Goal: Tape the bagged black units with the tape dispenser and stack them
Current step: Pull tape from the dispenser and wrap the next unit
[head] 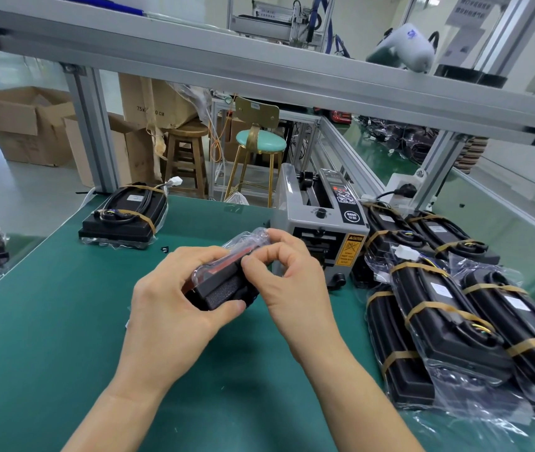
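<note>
Bagged black unit [224,288] is being held above the green table [64,321], near the tape dispenser [321,223]. Left hand [175,305] is gripping its end; right hand [289,282] is pinching the plastic. Taped units [455,321] are lying stacked at right.

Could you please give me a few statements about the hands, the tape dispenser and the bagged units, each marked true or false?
1. Both hands hold one bagged unit above the green mat. True.
2. The tape dispenser stands left of the hands. False: it stands behind and to the right of them.
3. The right hand pinches the bag's plastic. True.
4. The left hand lies flat on the mat. False: it grips the unit.
5. A stack of taped units lies at the far left of the mat. True.
</note>
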Motion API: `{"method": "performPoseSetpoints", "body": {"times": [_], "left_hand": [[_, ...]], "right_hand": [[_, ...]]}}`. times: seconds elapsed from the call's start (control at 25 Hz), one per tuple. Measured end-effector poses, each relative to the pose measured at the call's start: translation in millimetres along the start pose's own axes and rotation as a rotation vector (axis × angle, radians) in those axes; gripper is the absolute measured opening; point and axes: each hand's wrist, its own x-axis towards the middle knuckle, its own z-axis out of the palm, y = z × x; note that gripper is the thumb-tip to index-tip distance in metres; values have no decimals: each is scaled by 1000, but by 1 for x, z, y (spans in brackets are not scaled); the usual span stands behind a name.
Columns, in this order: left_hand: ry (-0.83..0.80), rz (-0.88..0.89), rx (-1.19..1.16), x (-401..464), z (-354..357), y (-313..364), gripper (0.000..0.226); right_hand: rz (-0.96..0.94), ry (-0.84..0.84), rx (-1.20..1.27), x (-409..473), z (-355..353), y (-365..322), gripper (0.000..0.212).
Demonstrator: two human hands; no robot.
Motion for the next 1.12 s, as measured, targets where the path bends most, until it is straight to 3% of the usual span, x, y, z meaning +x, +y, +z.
{"method": "performPoseSetpoints", "body": {"times": [0.16,0.32,0.48,0.6,0.72,0.84,0.96,1.12], "left_hand": [[8,-21,-7,-1,-1,2,64],[-11,-27,-24,-1,-4,0,64],[-55,-51,-81,3,-11,-4,64],[-24,-172,-419,5,-25,-16,61],[7,-315,-901,-1,-32,-37,57],[-6,-426,-1088,-14,-24,-51,53],[-66,-502,-995,-19,-29,-62,59],[-54,-281,-384,-6,-59,-61,80]], "right_hand": [[98,-17,201,1,-1,2,30],[97,-25,179,1,2,5,36],[38,-123,95,0,2,7,60],[93,-117,255,6,-22,10,60],[-1,-355,-97,5,-42,16,95],[-103,-459,-232,5,-36,15,72],[-225,-404,-276,5,-28,7,46],[-419,-359,-689,12,-25,8,52]]}}
